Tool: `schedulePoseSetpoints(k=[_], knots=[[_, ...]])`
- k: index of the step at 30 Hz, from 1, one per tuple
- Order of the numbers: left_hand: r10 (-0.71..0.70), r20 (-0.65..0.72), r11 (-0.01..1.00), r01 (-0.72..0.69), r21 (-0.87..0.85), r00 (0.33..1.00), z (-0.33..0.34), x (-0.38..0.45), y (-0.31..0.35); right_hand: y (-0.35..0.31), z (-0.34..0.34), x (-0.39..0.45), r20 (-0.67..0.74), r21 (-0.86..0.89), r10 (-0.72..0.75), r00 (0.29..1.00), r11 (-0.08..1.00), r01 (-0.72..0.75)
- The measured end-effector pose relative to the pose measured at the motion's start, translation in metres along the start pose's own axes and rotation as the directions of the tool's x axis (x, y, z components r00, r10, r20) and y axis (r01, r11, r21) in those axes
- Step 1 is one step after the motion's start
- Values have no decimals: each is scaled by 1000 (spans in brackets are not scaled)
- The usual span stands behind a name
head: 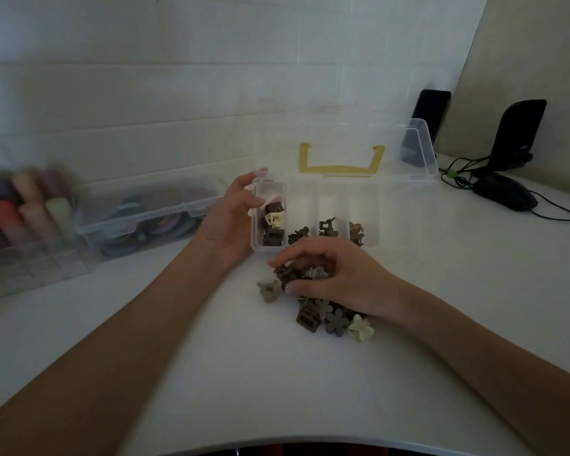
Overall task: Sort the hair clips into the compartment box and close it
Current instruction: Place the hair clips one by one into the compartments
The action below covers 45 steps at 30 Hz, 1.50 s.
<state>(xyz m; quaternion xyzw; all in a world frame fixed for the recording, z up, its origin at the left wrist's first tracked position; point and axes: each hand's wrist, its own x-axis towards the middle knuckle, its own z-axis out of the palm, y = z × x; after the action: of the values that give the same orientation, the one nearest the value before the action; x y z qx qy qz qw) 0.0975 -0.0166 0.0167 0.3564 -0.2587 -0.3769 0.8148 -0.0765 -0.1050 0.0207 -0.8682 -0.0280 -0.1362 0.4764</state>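
A white table (211, 373) runs back to a pale tiled wall (145, 93), dimly lit. The clear compartment box (392, 225) sits just beyond both hands, its long axis running left to right, its lid (422, 149) standing open at the back with a yellow handle (339, 166) showing through it. The left hand (231, 218) curls round the box's left end, fingers over the rim of the leftmost compartment, which holds brown and cream clips. The next three compartments each hold a few dark clips; the cells farther right look bare.

The right hand (329, 274) lies on the pile of hair clips (326, 314) directly in front of the box, fingers curled round several. A grey clip (269, 291) lies just left of its fingertips.

Left of the left hand stand two clear storage cases (152, 212). Far right of the right hand are a mouse (504, 192), cables and two dark stands (517, 133). Open tabletop lies beneath the forearms.
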Motion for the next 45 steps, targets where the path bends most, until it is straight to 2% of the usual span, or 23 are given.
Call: schedulePoseSetpoints(k=[9,14,17,24,29,45], knots=[[-9,6,1000,9,5,1000,0,0,0,-2,-3,-5,-15,66,-15,1000,998,16],[-14,0,1000,14,9,1000,-1,1,0,0,0,-6,-126,-107,-36,991,994,23],[-18,5,1000,18,-2,1000,-2,1,1,-1,1,-7,-164,-134,-44,986,991,22],[-19,-14,1000,20,11,1000,-1,0,0,-5,1,-8,-135,-111,-52,989,993,37],[-21,-10,1000,21,14,1000,-1,0,1,-2,2,-8,-123,-169,-60,991,985,39],[-11,-15,1000,11,22,1000,-1,0,1,-3,3,-8,-224,-137,-135,965,985,106]])
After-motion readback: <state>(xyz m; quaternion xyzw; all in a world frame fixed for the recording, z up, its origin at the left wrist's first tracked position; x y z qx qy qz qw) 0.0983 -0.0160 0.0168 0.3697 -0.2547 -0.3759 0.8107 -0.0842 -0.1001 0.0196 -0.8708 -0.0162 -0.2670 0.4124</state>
